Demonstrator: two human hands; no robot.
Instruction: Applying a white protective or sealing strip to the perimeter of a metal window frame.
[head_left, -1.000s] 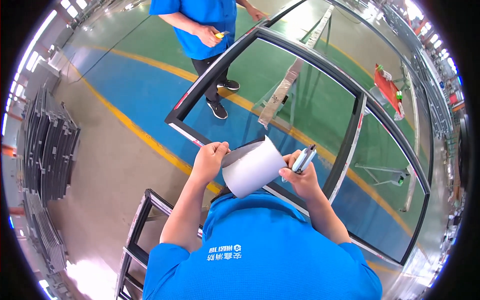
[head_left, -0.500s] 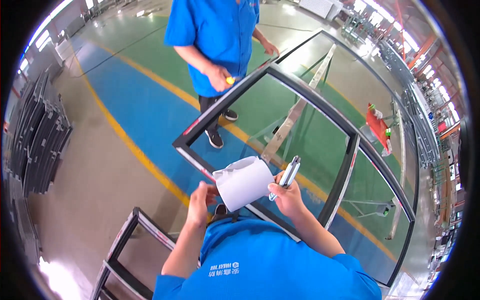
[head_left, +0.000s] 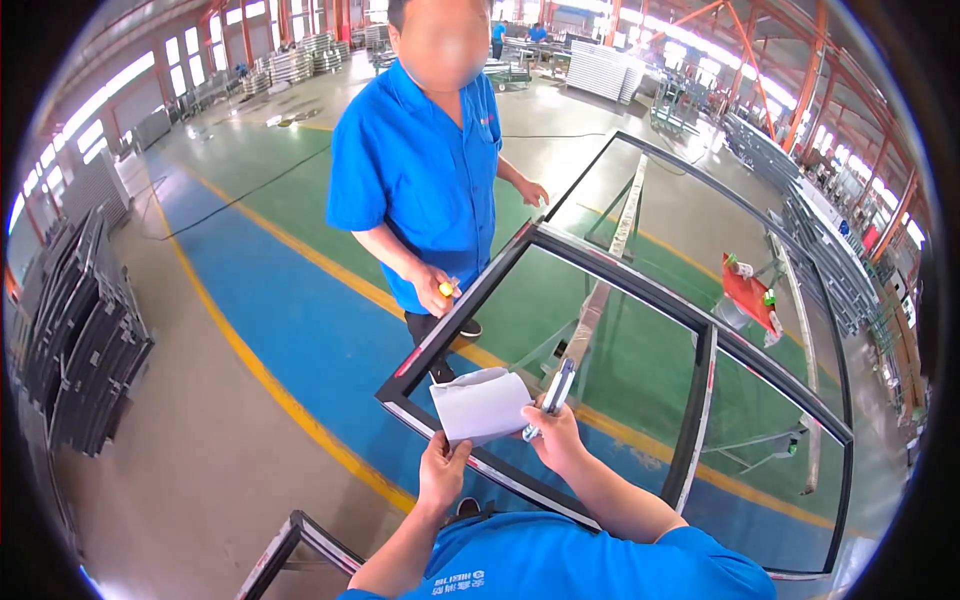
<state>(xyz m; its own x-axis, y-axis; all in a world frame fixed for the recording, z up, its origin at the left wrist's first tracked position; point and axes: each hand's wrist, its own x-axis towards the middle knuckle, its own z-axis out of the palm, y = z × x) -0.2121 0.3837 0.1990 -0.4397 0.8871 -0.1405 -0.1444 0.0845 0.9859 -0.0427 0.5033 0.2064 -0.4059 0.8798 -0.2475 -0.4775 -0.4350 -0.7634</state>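
A curled sheet of white paper (head_left: 484, 408) is between my two hands, above the near edge of a black window frame. My left hand (head_left: 441, 472) pinches its lower left corner. My right hand (head_left: 556, 434) is closed around a slim silver pen-like tool (head_left: 550, 398) that points up and away; its thumb lies at the paper's right edge. Whether one pen or two are in the grip, I cannot tell. The frame (head_left: 708, 400), with dark bars and pale sides, lies flat on supports in front of me.
Across the frame stands a co-worker in a blue shirt (head_left: 415, 180), a small yellow object (head_left: 446, 289) in one hand. A red bag (head_left: 748, 297) hangs at the right. Stacked dark profiles (head_left: 90, 330) stand at the left. Another frame (head_left: 295, 540) is at my lower left.
My left hand has closed on the paper's corner; before, its fingers were beside it. The paper has moved lower and is tilted flatter. The view has lifted, showing more of the hall.
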